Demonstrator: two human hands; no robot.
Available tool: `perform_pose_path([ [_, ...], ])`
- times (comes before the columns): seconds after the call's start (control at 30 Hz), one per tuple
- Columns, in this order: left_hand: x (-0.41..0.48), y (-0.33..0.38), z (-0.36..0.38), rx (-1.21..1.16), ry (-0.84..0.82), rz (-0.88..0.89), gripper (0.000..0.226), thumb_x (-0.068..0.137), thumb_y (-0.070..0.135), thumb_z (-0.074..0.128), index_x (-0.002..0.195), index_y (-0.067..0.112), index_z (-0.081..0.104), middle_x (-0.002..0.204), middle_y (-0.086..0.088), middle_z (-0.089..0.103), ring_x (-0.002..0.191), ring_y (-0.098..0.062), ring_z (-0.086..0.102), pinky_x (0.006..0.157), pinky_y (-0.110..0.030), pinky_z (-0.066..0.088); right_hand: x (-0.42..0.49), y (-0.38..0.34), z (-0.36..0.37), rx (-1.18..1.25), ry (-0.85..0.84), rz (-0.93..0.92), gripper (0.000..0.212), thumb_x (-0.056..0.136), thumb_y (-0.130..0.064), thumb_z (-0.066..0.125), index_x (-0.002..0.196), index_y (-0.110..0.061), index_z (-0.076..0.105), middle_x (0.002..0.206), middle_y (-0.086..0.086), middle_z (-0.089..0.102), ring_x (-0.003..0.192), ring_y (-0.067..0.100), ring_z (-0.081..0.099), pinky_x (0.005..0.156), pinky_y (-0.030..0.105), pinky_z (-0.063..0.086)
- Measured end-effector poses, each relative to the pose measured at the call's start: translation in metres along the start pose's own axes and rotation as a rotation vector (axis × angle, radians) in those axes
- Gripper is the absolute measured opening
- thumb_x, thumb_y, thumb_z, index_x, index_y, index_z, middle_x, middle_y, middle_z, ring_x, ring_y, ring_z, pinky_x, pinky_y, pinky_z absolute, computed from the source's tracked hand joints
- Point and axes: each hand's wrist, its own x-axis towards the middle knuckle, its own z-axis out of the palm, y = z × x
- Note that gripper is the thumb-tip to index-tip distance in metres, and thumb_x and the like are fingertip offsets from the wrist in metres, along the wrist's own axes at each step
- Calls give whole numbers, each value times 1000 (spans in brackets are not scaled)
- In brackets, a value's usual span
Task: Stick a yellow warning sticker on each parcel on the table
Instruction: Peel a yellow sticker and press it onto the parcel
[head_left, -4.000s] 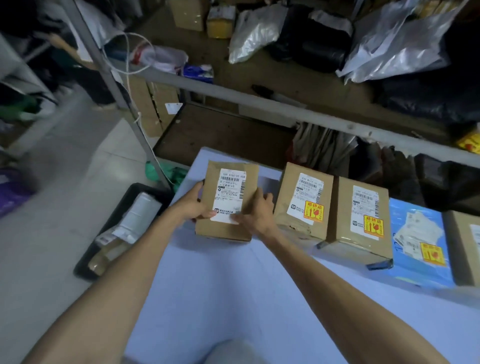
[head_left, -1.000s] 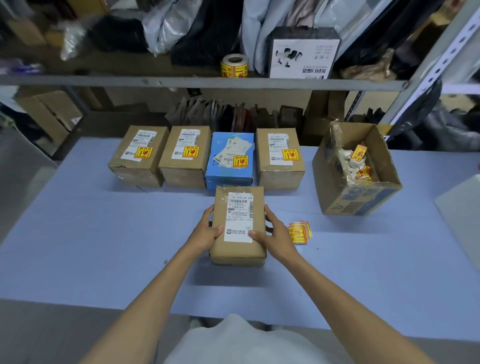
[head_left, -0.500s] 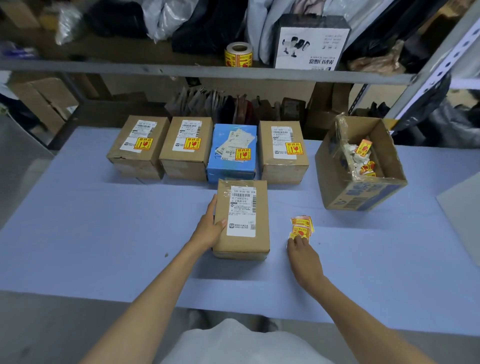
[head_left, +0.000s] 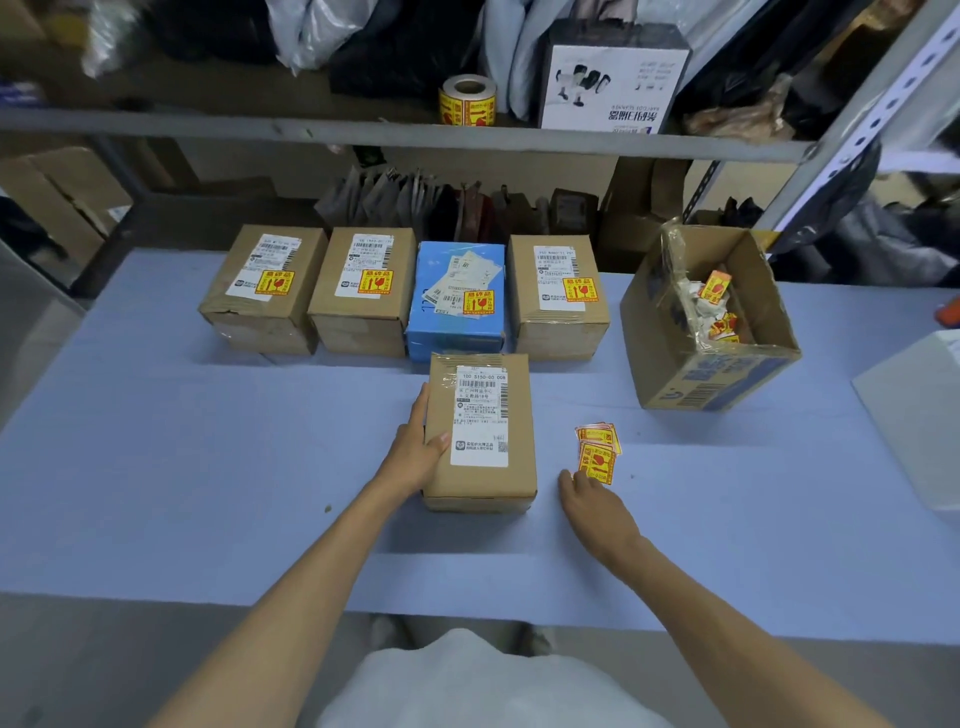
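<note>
**Right hand shifted from parcel to sticker pile**

Left hand (head_left: 415, 452) is laid flat against the left side of the unstickered parcel (head_left: 480, 431), thumb on its top face, steadying rather than gripping it. Right hand (head_left: 592, 506) is loosely open, fingertips just touching the near edge of the loose sticker pile (head_left: 597, 452); nothing is pinched yet, as far as can be seen.

Change noted: a second ago both hands were on the parcel's sides; half a second ago the right hand had already been moved off to the stickers, and it is now seen drawn slightly nearer the body, at 5 o'clock of the pile. The parcel has been left at table centre, with the pile at its 3 o'clock.

At 12 o'clock of the parcel, a row of four parcels (head_left: 457, 296) is seen, each already bearing a yellow sticker. An open carton (head_left: 711, 364) with scraps is set at 2 o'clock.

Judgement: positioning is done; one sticker is to be picked and peeled next. Only this parcel appears to be outstanding.
</note>
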Motion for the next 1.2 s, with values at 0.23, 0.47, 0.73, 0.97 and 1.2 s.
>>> perform_pose_path([
  [0.23, -4, 17, 5, 401, 255, 84, 72, 91, 13, 58, 149, 32, 20, 140, -7, 33, 131, -27, 31, 101, -34, 36, 20, 4, -61, 1193, 377, 675, 34, 84, 3, 52, 116, -3, 59, 93, 11, 64, 75, 16, 61, 68, 33, 52],
  [0.47, -16, 65, 30, 2, 142, 278, 32, 85, 22, 70, 115, 22, 58, 101, 4, 62, 85, -6, 61, 66, -16, 50, 35, -50, -117, 1537, 519, 451, 14, 92, -7, 58, 88, -6, 71, 79, 11, 71, 74, 22, 69, 69, 34, 61],
  [0.73, -5, 66, 2, -342, 149, 108, 10, 90, 4, 60, 87, 13, 60, 81, -6, 64, 69, -14, 62, 77, -32, 54, 41, -59, -141, 1918, 257, 394, 17, 93, -5, 54, 92, 6, 68, 79, 17, 70, 62, 20, 68, 59, 27, 56],
  [0.97, -3, 65, -9, -623, -62, -54, 8, 93, 1, 53, 93, 8, 56, 76, -9, 59, 63, -14, 57, 57, -21, 51, 46, -53, -142, 1630, 267, 70, 54, 78, 19, 54, 118, -13, 67, 112, -1, 68, 86, 8, 63, 74, 22, 55],
  [1.2, 7, 65, -9, -227, 24, 68, 11, 95, 23, 55, 104, 20, 62, 104, -4, 66, 95, -19, 65, 76, -28, 53, 61, -51, -147, 1494, 337, 110, 5, 88, -6, 66, 87, -6, 70, 82, 5, 72, 73, 7, 67, 68, 18, 54],
])
